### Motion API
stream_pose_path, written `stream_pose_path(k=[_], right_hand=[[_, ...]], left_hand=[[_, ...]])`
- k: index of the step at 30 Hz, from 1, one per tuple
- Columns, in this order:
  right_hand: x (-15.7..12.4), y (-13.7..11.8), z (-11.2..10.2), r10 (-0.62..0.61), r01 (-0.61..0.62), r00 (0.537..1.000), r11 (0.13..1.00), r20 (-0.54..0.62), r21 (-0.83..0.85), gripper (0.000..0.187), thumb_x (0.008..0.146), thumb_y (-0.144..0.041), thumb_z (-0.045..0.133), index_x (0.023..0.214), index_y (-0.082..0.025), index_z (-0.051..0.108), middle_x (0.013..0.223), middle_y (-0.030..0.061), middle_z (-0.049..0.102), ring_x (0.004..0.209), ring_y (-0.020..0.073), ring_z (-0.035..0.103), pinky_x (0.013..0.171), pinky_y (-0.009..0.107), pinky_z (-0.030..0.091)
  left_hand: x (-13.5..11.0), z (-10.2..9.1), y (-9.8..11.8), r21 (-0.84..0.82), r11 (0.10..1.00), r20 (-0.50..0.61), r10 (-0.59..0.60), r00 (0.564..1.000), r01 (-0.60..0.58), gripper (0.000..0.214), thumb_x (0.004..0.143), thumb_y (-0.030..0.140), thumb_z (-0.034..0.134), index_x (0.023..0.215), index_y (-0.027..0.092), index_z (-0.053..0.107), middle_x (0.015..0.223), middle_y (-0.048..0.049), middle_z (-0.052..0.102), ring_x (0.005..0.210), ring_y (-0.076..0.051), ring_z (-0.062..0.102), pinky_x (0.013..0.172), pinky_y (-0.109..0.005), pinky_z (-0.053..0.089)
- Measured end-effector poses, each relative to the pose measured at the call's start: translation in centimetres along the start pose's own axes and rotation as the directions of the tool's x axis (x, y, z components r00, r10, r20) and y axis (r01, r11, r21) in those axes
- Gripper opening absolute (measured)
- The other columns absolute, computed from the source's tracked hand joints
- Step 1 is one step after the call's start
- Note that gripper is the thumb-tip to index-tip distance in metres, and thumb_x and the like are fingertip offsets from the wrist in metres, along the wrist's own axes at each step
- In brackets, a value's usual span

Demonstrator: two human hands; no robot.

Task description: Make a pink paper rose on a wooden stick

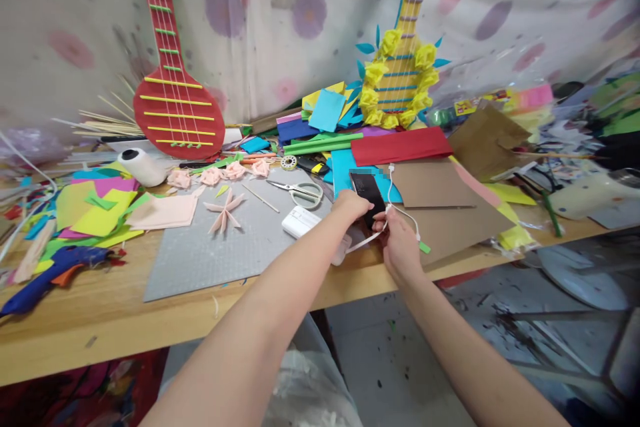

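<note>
My left hand (354, 205) is closed around a black phone-like device (369, 192), held above the table's front right part. At the device's lower end, my right hand (400, 240) pinches a white charging cable (391, 181), whose loops hang around the fingers. Whether the plug sits in the device is hidden by my fingers. Beneath my left forearm lies a white box-shaped device (299, 221), partly covered. Blue sheets (343, 170) and brown cardboard (435, 190) lie behind and beside my hands.
Scissors (303, 195), a pink paper star (226, 212) and pink paper flowers (235, 171) lie around a grey cutting mat (185, 273). A blue glue gun (60, 270) rests at left. A red paper guitar (180, 110) and a yellow one (397, 83) lean against the curtain.
</note>
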State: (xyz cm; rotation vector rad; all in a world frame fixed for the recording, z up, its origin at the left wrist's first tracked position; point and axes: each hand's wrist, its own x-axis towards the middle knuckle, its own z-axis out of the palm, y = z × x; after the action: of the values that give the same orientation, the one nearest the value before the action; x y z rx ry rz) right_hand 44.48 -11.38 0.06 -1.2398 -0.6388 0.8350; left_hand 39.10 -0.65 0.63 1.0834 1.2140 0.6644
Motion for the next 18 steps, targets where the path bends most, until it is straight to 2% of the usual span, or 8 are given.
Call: stream_pose_path(k=[2, 6, 7, 9, 10, 12, 15, 18], right_hand=[[-0.1, 0.1, 0.2, 0.015, -0.015, 0.999, 1.000, 0.047, -0.005, 0.036, 0.072, -0.052, 0.053, 0.067, -0.017, 0.056, 0.050, -0.0038, 0.044, 0.047, 0.0074, 0.043, 0.043, 0.020, 0.031], [-1.3, -0.7, 1.2, -0.079, 0.096, 0.981, 0.992, 0.179, -0.084, 0.035, 0.077, -0.050, 0.048, 0.076, -0.018, 0.059, 0.049, -0.0034, 0.046, 0.045, 0.0071, 0.040, 0.041, 0.020, 0.029], [-1.6, -1.1, 1.5, -0.100, 0.128, 0.970, 0.985, 0.221, -0.119, 0.034, 0.078, -0.049, 0.048, 0.079, -0.018, 0.060, 0.051, -0.0031, 0.047, 0.046, 0.0070, 0.041, 0.042, 0.020, 0.030], [-2.2, -1.7, 2.5, -0.093, 0.155, 0.945, 0.971, 0.313, -0.182, 0.033, 0.079, -0.048, 0.046, 0.084, -0.019, 0.061, 0.051, -0.0033, 0.048, 0.047, 0.0073, 0.042, 0.045, 0.020, 0.033], [-2.4, -1.9, 3.1, -0.068, 0.151, 0.933, 0.965, 0.353, -0.212, 0.033, 0.079, -0.048, 0.045, 0.086, -0.019, 0.061, 0.052, -0.0035, 0.048, 0.047, 0.0075, 0.042, 0.046, 0.020, 0.033], [-2.7, -2.0, 4.5, 0.008, 0.138, 0.894, 0.947, 0.449, -0.291, 0.033, 0.079, -0.048, 0.045, 0.082, -0.019, 0.060, 0.053, -0.0030, 0.050, 0.049, 0.0083, 0.044, 0.047, 0.021, 0.034], [-3.1, -1.7, 6.7, 0.100, 0.163, 0.804, 0.911, 0.586, -0.379, 0.030, 0.079, -0.045, 0.045, 0.078, -0.018, 0.059, 0.054, -0.0024, 0.051, 0.054, 0.0096, 0.046, 0.051, 0.022, 0.034], [-3.5, -1.2, 8.6, 0.113, 0.197, 0.756, 0.900, 0.645, -0.389, 0.027, 0.080, -0.041, 0.045, 0.077, -0.018, 0.058, 0.055, -0.0028, 0.052, 0.057, 0.0098, 0.046, 0.060, 0.023, 0.036]], left_hand=[[-0.4, -0.9, 0.3, 0.012, 0.997, 0.051, -0.078, 0.996, 0.078, 0.018, 0.048, 0.010, 0.069, 0.052, 0.014, 0.052, 0.051, -0.0063, 0.057, 0.071, -0.027, 0.059, 0.061, -0.034, 0.045], [-2.3, -4.5, 0.7, -0.129, 0.991, 0.104, -0.027, 0.994, 0.040, 0.005, 0.065, 0.015, 0.060, 0.069, 0.014, 0.059, 0.065, -0.0045, 0.063, 0.064, -0.017, 0.059, 0.060, -0.028, 0.048], [-2.8, -5.7, 0.8, -0.194, 0.981, 0.102, 0.010, 0.995, 0.010, 0.008, 0.068, 0.018, 0.058, 0.076, 0.016, 0.060, 0.070, -0.0030, 0.065, 0.065, -0.014, 0.060, 0.061, -0.027, 0.048], [-4.0, -8.2, 0.9, -0.446, 0.895, 0.095, 0.071, 0.993, -0.021, 0.016, 0.067, 0.019, 0.061, 0.082, 0.015, 0.061, 0.075, -0.0042, 0.066, 0.066, -0.014, 0.061, 0.064, -0.028, 0.050], [-4.6, -9.4, 0.9, -0.522, 0.852, 0.089, 0.090, 0.992, -0.031, 0.018, 0.066, 0.019, 0.063, 0.082, 0.014, 0.061, 0.076, -0.0052, 0.066, 0.067, -0.014, 0.062, 0.066, -0.027, 0.050], [-5.5, -11.8, 1.0, -0.627, 0.775, -0.018, 0.089, 0.996, -0.080, 0.015, 0.066, 0.015, 0.063, 0.081, 0.012, 0.061, 0.076, -0.0055, 0.067, 0.067, -0.013, 0.062, 0.067, -0.026, 0.051], [-6.4, -14.5, 0.7, -0.729, 0.677, -0.108, 0.023, 0.994, -0.095, 0.011, 0.069, 0.012, 0.059, 0.080, 0.011, 0.061, 0.076, -0.0055, 0.067, 0.068, -0.013, 0.063, 0.066, -0.024, 0.052], [-7.1, -15.9, -0.1, -0.740, 0.661, -0.161, 0.008, 0.987, -0.127, 0.014, 0.068, 0.010, 0.060, 0.082, 0.010, 0.061, 0.076, -0.0056, 0.067, 0.067, -0.014, 0.064, 0.065, -0.025, 0.054]])
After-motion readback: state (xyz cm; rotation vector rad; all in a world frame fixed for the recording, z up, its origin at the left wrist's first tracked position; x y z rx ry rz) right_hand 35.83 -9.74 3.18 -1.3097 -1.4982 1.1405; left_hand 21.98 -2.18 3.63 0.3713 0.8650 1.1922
